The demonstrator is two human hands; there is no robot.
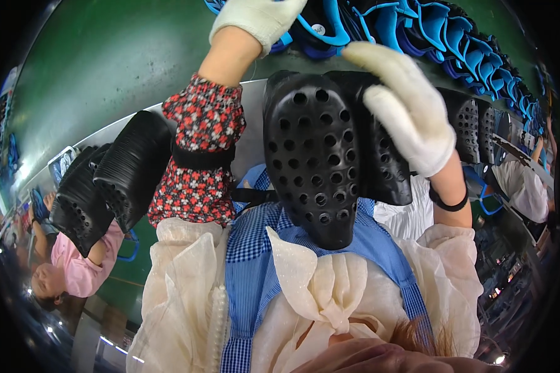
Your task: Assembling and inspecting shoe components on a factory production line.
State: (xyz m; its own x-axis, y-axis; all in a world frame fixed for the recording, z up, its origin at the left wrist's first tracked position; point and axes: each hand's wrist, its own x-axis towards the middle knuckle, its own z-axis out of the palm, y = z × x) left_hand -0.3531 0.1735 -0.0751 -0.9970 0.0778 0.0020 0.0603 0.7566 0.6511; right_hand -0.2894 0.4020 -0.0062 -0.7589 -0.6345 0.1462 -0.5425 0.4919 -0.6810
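White knitted gloves cover both my hands. My left hand (258, 22) reaches to the top edge of the view beside a blue-and-black fabric piece (320, 31). Its fingers are largely cut off there, so any hold is hidden. Slightly blurred, my right hand (410, 112) has its fingers stretched out and the thumb apart. One fingertip overlaps the lower edge of that fabric piece; whether they touch I cannot tell. Between my arms a black form (311, 155) with rows of round holes points its narrow end toward me. Another black perforated form (382, 155) sits partly under my right hand.
More black forms stand along the bench edge, at left (130, 168) and right (466, 124). A long row of blue-and-black pieces (460, 50) runs along the green surface (130, 56). A co-worker in pink (84, 261) is at left, another person in white (519, 186) at right.
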